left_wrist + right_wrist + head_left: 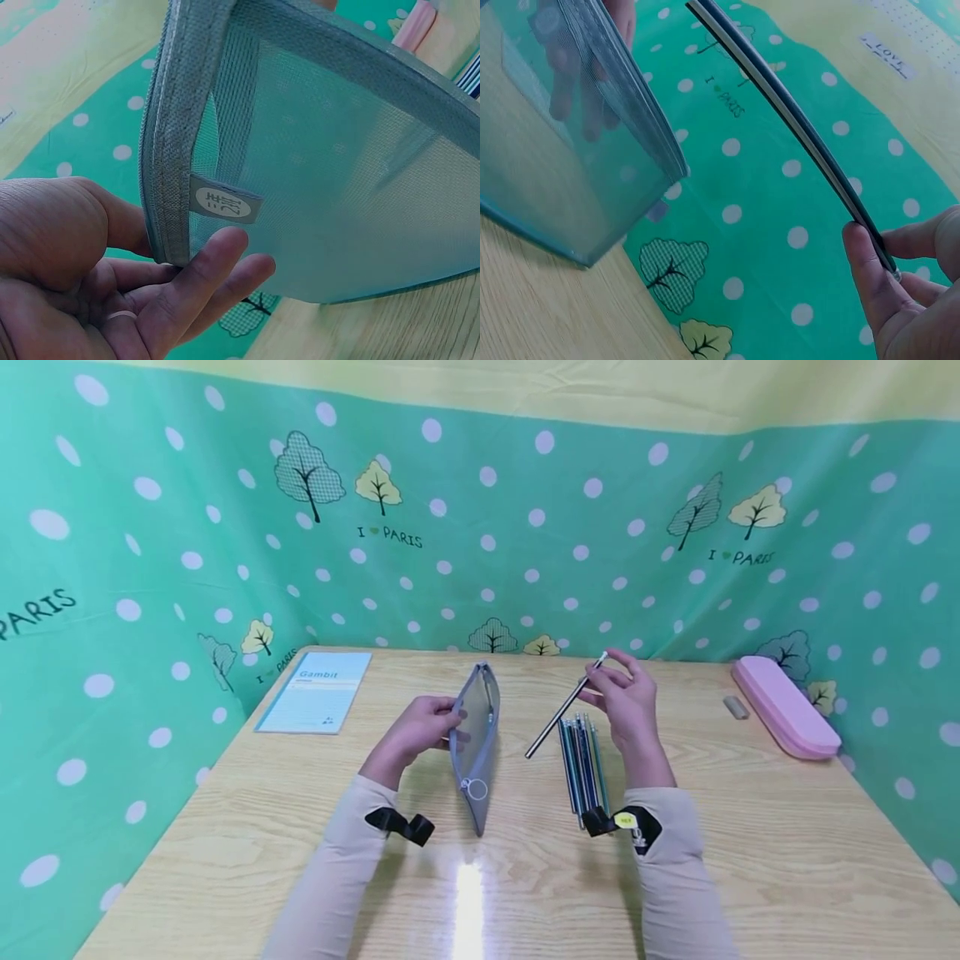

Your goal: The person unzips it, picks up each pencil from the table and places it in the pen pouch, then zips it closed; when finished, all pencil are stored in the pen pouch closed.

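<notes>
My left hand (424, 731) pinches a grey mesh zip pouch (480, 760) by its side edge and holds it upright, its top parted. A round ring pull hangs at the pouch's near end. In the left wrist view, the thumb is behind the zip edge (171, 135) and fingertips lie by a small cloth label (225, 201). My right hand (628, 697) pinches a dark, silver-striped pencil (564, 708) near its upper end, tilted with its lower end towards the pouch but apart from it. Below lies a bundle of several pencils (581, 768) on the table.
A light blue notebook (318, 693) lies at the back left of the wooden table (750, 860). At the right are a grey eraser (736, 707) and a pink pencil case (783, 706). A green dotted curtain (480, 568) surrounds the table's back and sides.
</notes>
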Motion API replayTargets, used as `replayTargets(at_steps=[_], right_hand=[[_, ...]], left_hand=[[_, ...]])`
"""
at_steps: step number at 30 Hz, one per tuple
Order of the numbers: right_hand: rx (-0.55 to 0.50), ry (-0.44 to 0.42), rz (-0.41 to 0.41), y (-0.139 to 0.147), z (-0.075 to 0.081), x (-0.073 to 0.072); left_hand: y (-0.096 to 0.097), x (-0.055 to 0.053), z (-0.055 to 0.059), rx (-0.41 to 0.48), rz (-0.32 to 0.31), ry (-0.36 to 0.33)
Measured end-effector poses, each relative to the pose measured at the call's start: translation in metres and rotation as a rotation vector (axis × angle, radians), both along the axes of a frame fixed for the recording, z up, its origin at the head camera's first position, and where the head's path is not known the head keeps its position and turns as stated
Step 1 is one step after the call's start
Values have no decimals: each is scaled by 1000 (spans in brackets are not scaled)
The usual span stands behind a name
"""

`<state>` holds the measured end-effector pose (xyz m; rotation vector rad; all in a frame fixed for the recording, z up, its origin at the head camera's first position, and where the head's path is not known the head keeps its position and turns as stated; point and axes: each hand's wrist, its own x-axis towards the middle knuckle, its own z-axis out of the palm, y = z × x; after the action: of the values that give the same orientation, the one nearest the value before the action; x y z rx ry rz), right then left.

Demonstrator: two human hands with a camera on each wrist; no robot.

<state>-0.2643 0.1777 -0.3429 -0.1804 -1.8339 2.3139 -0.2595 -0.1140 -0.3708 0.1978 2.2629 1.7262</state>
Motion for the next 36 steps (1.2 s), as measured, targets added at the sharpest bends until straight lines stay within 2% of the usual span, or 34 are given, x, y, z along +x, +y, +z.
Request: replayTargets(at_steps=[11,17,24,36], right_hand=[[-41,94,-113,-29,-2,1],[-30,153,-116,-50,-6,5],[29,216,-51,-73,-13,9],[277,271,88,-90,-18,18]], left_hand=[[0,0,0,4,5,-7],[1,0,0,6,2,-8],[3,1,1,21,-6,-1],[2,1,1,8,11,0]])
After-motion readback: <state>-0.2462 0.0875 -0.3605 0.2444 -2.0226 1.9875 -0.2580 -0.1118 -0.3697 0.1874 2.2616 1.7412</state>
